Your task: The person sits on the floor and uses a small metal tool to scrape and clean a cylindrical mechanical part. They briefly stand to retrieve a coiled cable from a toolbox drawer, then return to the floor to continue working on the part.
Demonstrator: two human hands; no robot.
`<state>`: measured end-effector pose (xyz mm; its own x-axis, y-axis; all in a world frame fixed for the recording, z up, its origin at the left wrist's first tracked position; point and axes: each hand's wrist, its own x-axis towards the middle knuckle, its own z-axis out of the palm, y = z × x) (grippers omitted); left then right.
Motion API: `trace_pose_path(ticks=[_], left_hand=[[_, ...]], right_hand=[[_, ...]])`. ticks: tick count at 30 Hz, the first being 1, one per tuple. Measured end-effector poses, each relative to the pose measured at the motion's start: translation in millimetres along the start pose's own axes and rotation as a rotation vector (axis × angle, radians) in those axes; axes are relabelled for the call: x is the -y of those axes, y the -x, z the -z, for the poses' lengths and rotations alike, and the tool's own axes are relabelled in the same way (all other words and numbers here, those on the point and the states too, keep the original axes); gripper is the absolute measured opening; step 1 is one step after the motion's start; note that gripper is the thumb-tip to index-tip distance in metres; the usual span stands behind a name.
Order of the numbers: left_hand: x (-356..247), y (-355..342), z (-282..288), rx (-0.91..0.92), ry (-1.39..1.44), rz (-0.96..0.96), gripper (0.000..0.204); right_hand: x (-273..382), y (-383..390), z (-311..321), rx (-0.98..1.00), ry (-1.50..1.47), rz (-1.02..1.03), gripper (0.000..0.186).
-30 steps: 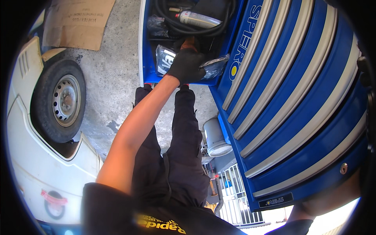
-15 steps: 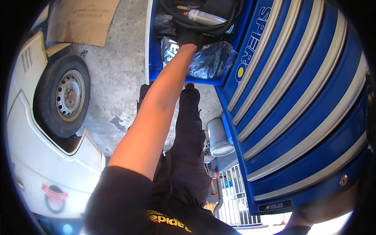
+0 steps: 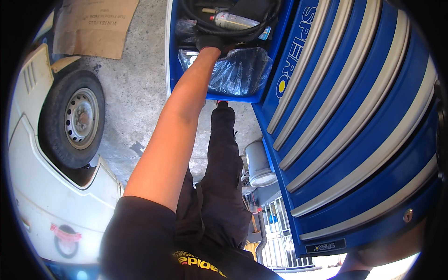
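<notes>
My left hand (image 3: 209, 43), in a dark glove, reaches into an open blue drawer (image 3: 233, 99), between a coiled black corrugated hose (image 3: 255, 33) and a dark, plastic-wrapped package (image 3: 240, 70). Its fingers are hidden, so what they touch or hold is unclear. An aerosol can (image 3: 233, 21) lies within the hose loop, and a small plastic bag (image 3: 185, 29) sits at the drawer's left. My right arm (image 3: 373, 252) shows at the lower right behind the tool cabinet (image 3: 345, 116); the hand is out of sight.
A white vehicle (image 3: 60, 210) with an exposed wheel (image 3: 84, 116) stands at the left. Flattened cardboard (image 3: 93, 25) lies on the concrete floor (image 3: 130, 102). A grey bucket (image 3: 259, 163) stands beside the cabinet, with white metal railings (image 3: 282, 233) below.
My left hand has moved up and slightly left, deeper into the drawer. The plastic-wrapped package, mostly covered by that hand a second ago, now lies spread across the drawer's front.
</notes>
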<state>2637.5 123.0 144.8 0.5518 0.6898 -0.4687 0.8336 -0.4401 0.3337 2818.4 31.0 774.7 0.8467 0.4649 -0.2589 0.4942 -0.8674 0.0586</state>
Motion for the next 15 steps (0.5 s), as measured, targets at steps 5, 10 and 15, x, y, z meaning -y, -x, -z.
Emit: trace_pose_path(ticks=[5, 10, 15], left_hand=[[41.6, -10.8, -36.5, -0.021, -0.181, -0.073, 0.065], [-11.6, 49.8, 106.4, 0.369, -0.013, -0.195, 0.047], [1.3, 108.1, 151.2, 0.001, 0.251, -0.436, 0.028]], right_hand=[[-1.1, -1.7, 0.0, 0.006, -0.012, 0.034, 0.042], [1.3, -0.8, -1.5, 0.007, 0.013, 0.017, 0.042], [5.1, -4.0, 0.2, 0.014, 0.007, 0.039, 0.041]])
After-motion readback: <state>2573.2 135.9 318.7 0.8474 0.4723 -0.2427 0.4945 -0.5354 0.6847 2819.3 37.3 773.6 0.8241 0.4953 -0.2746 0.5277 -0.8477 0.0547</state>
